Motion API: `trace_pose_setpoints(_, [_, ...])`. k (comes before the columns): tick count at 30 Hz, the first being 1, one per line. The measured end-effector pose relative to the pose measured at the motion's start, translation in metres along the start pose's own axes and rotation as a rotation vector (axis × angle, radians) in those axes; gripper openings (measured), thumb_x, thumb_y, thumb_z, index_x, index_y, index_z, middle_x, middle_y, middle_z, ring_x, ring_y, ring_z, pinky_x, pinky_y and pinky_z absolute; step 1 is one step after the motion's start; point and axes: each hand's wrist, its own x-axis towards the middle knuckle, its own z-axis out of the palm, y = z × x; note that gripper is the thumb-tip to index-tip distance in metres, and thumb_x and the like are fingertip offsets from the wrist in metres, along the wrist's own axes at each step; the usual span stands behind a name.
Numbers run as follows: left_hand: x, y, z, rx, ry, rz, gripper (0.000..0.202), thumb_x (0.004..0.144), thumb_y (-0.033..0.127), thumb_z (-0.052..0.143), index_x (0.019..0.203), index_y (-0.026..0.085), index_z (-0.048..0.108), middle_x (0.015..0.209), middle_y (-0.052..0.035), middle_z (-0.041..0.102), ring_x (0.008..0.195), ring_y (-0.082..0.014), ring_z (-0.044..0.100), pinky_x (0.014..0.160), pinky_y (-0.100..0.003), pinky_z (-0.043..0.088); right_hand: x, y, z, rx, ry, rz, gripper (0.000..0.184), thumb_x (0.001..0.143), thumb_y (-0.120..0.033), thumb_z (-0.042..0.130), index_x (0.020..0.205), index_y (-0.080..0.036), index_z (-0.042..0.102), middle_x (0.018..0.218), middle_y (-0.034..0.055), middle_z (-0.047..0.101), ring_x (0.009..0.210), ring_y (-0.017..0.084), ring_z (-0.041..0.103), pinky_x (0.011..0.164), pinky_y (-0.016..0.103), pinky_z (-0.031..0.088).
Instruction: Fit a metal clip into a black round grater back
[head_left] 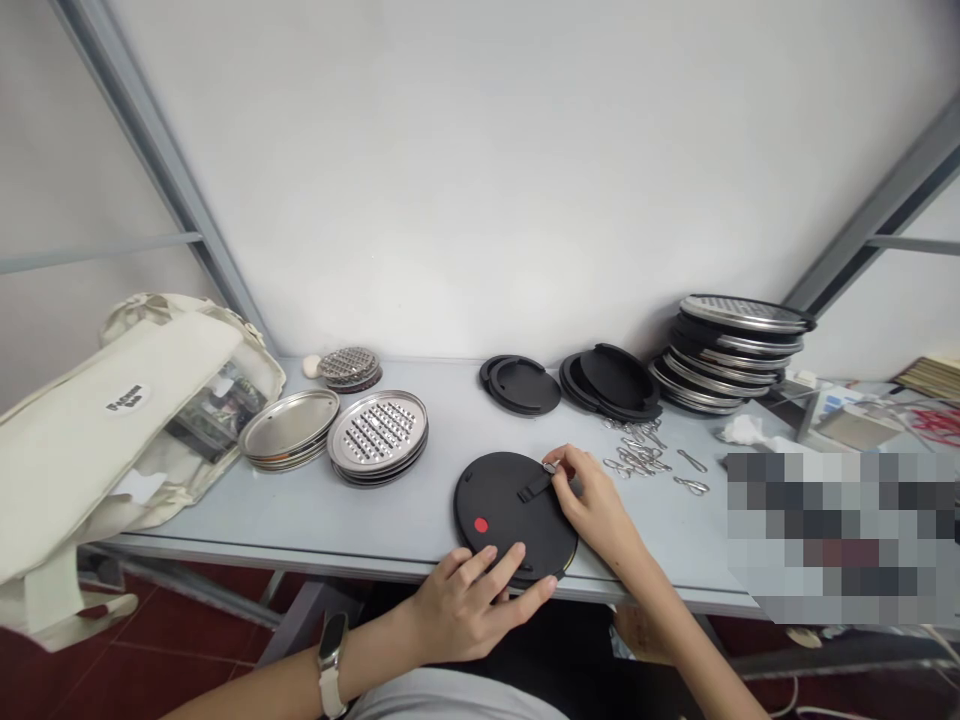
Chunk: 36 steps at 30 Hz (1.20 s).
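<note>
While the left hand (469, 605) is resting with its fingers spread over the near edge of a flat, round black disc (506, 505), the right hand (592, 495) is pinching a small silvery metal loop (550, 467) at the outer end of a short black tab (534, 487) on the disc's far right part. Right grip: narrow, holding the loop. Left grip: cannot tell whether it is clamping the rim or only pressing from above. The disc is lying at the near edge of a pale grey table (412, 530), a round red spot (481, 525) showing on its left part. To its right, silvery looped metal clips (637, 455) are lying scattered. On the left, a stack of round steel grater plates (381, 435) is sitting beside a stack of smooth round metal plates (291, 425). Farther back, black round covers (529, 385) are lying in two groups; at far right, a tall stack of black-and-steel discs (731, 350) is standing.
</note>
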Motion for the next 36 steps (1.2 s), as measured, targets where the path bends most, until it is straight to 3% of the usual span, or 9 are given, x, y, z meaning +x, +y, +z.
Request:
trace_pose_setpoints(13, [-0.0034,0.0004,0.0020,0.011,-0.021,0.009,0.055,0.079,0.036,0.066,0.134,0.038,0.057,0.139,-0.0011,0.053,0.105,-0.0206,0.053,0.084,-0.028,0.044,-0.0005,0.0036,0.0005,0.005,-0.032,0.015,0.010,0.092,-0.024,0.041,0.092,-0.023,0.051,0.078,0.0024,0.058,0.077,0.021,0.056,0.073,0.035,0.044])
trace_pose_setpoints(20, [-0.0028,-0.0004,0.0010,0.014,-0.012,0.017,0.054,0.081,0.034,0.064,0.134,0.037,0.056,0.139,-0.0015,0.053,0.106,-0.0199,0.052,0.084,-0.027,0.043,0.0011,0.0001,-0.0009,0.048,-0.054,0.005,0.018,0.099,-0.030,0.034,0.089,-0.024,0.048,0.081,0.0035,0.061,0.075,0.021,0.058,0.072,0.034,0.045])
trace_pose_setpoints(36, [-0.0026,0.0012,0.0018,0.029,0.001,-0.002,0.055,0.079,0.033,0.066,0.133,0.038,0.057,0.137,0.0003,0.054,0.106,-0.0191,0.051,0.084,-0.027,0.044,0.0019,0.0031,0.0004,0.024,-0.043,0.001,0.019,0.098,-0.031,0.034,0.088,-0.024,0.049,0.082,0.0043,0.063,0.078,0.022,0.061,0.072,0.033,0.046])
